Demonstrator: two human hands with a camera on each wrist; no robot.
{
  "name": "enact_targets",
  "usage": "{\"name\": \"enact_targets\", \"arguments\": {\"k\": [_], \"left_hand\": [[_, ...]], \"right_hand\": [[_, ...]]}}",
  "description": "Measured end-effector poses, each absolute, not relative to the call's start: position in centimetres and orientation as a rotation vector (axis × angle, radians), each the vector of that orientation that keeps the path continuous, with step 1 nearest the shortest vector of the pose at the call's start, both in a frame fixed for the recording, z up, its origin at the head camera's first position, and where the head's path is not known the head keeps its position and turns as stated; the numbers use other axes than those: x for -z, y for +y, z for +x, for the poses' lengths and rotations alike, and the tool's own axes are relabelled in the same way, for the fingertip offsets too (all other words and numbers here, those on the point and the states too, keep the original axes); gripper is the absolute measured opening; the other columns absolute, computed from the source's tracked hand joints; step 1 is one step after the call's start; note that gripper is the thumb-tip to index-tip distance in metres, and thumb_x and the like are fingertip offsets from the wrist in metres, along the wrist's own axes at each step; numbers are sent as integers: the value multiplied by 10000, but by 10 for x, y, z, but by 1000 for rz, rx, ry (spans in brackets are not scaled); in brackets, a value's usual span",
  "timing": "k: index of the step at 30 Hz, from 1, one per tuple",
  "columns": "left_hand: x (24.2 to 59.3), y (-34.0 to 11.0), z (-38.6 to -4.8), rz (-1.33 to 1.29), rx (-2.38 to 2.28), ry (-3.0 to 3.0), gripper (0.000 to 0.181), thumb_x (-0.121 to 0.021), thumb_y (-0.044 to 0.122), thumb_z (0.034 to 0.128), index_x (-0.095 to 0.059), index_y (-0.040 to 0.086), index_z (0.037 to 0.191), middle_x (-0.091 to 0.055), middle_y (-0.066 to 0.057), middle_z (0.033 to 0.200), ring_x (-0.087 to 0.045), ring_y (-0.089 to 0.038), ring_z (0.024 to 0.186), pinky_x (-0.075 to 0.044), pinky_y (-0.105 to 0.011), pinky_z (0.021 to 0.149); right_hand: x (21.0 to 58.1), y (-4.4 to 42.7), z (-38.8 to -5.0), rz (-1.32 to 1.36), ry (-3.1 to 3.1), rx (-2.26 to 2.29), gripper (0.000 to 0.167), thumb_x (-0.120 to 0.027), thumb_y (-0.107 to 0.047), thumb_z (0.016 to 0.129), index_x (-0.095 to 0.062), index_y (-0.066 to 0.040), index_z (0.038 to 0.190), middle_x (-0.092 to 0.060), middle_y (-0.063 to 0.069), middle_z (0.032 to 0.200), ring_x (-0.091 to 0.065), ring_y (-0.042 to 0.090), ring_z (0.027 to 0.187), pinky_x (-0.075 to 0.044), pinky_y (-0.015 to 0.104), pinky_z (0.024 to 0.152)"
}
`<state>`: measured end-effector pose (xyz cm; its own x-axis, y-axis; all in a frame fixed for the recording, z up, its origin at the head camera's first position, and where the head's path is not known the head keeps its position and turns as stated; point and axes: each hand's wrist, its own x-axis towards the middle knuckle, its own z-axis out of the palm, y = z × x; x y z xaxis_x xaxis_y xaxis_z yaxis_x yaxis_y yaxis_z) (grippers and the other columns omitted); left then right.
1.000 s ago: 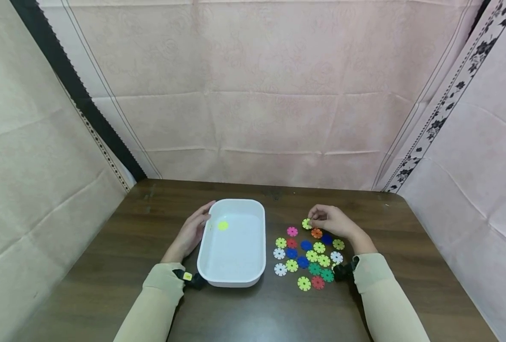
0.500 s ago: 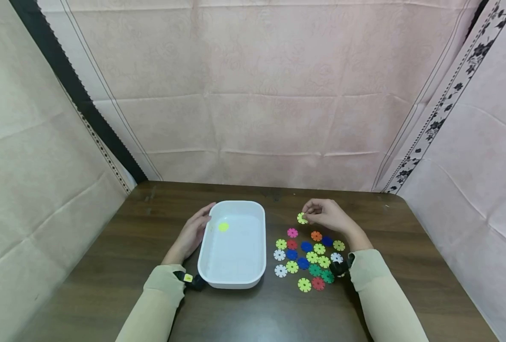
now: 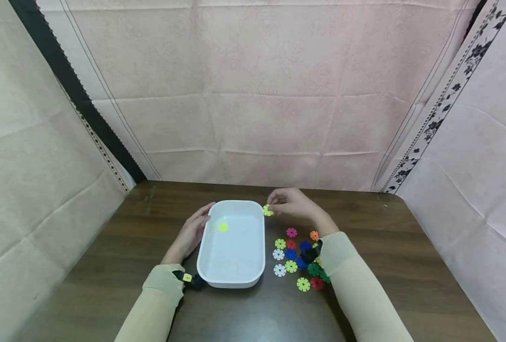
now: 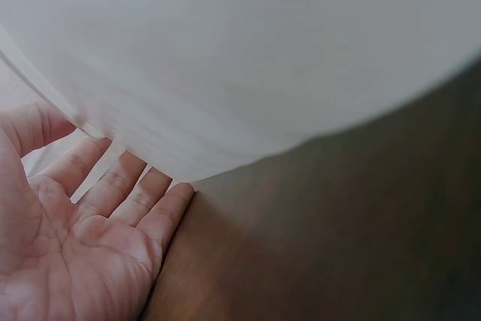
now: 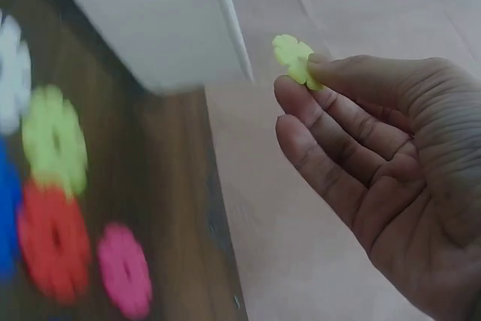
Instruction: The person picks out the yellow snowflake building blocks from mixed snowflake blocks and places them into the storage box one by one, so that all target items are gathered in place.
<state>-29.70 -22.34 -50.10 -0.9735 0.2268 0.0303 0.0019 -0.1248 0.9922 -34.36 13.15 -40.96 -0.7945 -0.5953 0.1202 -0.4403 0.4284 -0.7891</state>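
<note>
In the head view my right hand (image 3: 293,205) pinches a yellow-green flower-shaped plastic disc (image 3: 267,210) between thumb and fingers, just beyond the tray's upper right rim. The right wrist view shows the same notched disc (image 5: 294,59) at my fingertips, apart from the tray wall (image 5: 165,28). My left hand (image 3: 193,232) rests along the left side of the white rectangular tray (image 3: 231,280). Its extended fingers (image 4: 113,186) touch the tray's outer wall in the left wrist view. One yellow disc (image 3: 223,226) lies inside the tray, near its far left.
Right of the tray, several loose flower discs lie on the brown wooden table (image 3: 219,313), among them a pink one (image 3: 291,232), a white one (image 3: 280,270) and a red one (image 3: 316,283). My right forearm covers some. Pale cloth (image 3: 261,118) hangs behind the table.
My right hand has carried the yellow-green disc leftward from above the scattered discs to the tray's right rim. My left hand and the tray have stayed in place.
</note>
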Motion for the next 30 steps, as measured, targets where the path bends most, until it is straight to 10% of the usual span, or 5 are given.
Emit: {"name": "enact_targets", "arguments": {"k": [13, 30], "left_hand": [[501, -219, -297, 252, -2232, 1935, 495, -478, 225, 1043, -426, 198, 1534, -412, -44, 1562, -442, -270, 1395, -410, -365, 1093], [501, -223, -298, 243, -2247, 1945, 492, -466, 210, 1038, -431, 199, 1529, -426, -65, 1543, -452, -309, 1369, -466, -333, 1033]], "right_hand": [[432, 43, -355, -1119, 2513, 971, 85, -663, -84, 964, -695, -103, 1040, -712, -20, 945, -683, 102, 824, -565, 250, 754], [443, 16, -351, -1133, 2694, 634, 73, -672, -79, 958, -696, -117, 1016, -667, -24, 913, -575, 130, 799, -511, 239, 742]]}}
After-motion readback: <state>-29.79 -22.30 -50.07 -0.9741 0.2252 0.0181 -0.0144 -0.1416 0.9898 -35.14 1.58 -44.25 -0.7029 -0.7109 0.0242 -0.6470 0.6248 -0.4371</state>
